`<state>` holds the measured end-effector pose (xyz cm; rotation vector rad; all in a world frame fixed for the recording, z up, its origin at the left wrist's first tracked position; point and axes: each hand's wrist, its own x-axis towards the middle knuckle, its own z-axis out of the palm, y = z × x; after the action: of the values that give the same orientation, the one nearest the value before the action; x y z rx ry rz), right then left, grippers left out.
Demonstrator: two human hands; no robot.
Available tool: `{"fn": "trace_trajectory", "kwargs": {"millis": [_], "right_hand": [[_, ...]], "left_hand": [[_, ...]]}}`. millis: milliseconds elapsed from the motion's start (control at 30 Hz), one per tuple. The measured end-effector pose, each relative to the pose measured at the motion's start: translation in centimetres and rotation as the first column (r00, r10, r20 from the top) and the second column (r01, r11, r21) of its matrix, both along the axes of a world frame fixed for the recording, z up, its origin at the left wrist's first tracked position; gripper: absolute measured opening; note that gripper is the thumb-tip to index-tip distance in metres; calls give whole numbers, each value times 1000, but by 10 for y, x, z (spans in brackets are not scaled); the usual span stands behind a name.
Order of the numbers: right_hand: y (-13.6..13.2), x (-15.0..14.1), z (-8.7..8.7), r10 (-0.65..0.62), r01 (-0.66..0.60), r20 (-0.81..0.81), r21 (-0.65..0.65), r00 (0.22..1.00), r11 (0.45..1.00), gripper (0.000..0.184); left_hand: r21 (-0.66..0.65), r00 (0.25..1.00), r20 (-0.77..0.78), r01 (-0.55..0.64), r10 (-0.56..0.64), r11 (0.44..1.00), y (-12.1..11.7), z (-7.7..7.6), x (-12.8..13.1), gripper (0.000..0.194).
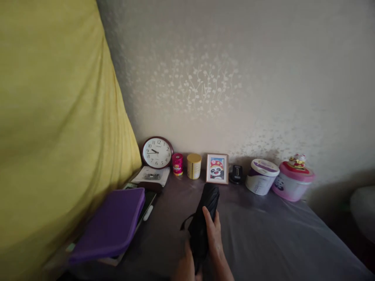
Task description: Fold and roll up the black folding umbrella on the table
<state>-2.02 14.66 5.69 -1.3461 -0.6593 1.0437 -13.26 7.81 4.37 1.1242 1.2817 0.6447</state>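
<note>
A black folding umbrella [199, 230], folded into a bundle, slants up and away over the dark cloth at the lower middle. Its thin strap [185, 222] sticks out to the left. My right hand [214, 234] is closed along the umbrella's right side, thumb lying on the fabric. At the lower left of the umbrella is my left hand [185, 262], blurred and cut by the frame's bottom edge. It appears wrapped round the lower end, where a bit of skin shows on the other side. The umbrella's handle is hidden.
Along the wall stand a clock [157, 153], a pink can [177, 164], a yellow-lidded can [193, 167], a panda picture frame [217, 168], a small black device [236, 174] and two tubs [261, 180]. A purple case [109, 222] lies left, by the yellow curtain [58, 117].
</note>
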Motion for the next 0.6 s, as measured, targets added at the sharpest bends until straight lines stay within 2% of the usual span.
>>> {"fn": "trace_trajectory", "kwargs": {"millis": [67, 100, 200, 267, 333, 400, 433, 533, 600], "right_hand": [[-8, -1, 4, 10, -11, -36, -24, 999, 1000, 62], [-13, -1, 6, 13, -16, -68, -39, 998, 999, 62], [-26, 0, 11, 27, -34, -148, -46, 989, 998, 60], [-32, 0, 11, 32, -33, -115, -6, 993, 999, 58], [-36, 1, 9, 2, -1, -10, 36, 1000, 999, 55], [-37, 2, 5, -41, 35, 91, 69, 995, 997, 56], [-38, 2, 3, -56, 47, 124, 77, 991, 996, 56], [-41, 4, -1, -71, 60, 140, 86, 988, 995, 58], [-44, 6, -2, -71, 64, 93, 77, 993, 995, 60]], "left_hand": [[58, 1000, 9, 3, -3, 998, -4, 3, -1, 69], [73, 999, 42, 22, -25, 997, -6, 5, 0, 71], [19, 970, 203, 132, -134, 991, -15, 10, 4, 69], [-23, 959, 238, 165, -155, 986, -22, 8, 8, 69], [49, 979, 176, 96, -104, 994, -29, -1, 12, 74], [237, 997, 71, -3, -14, 971, -35, -14, 14, 82], [309, 1000, -4, -14, 16, 951, -37, -20, 14, 84], [332, 981, -195, 84, -19, 939, -44, -29, 11, 84], [343, 984, -174, 81, -21, 936, -48, -23, 8, 85]]}}
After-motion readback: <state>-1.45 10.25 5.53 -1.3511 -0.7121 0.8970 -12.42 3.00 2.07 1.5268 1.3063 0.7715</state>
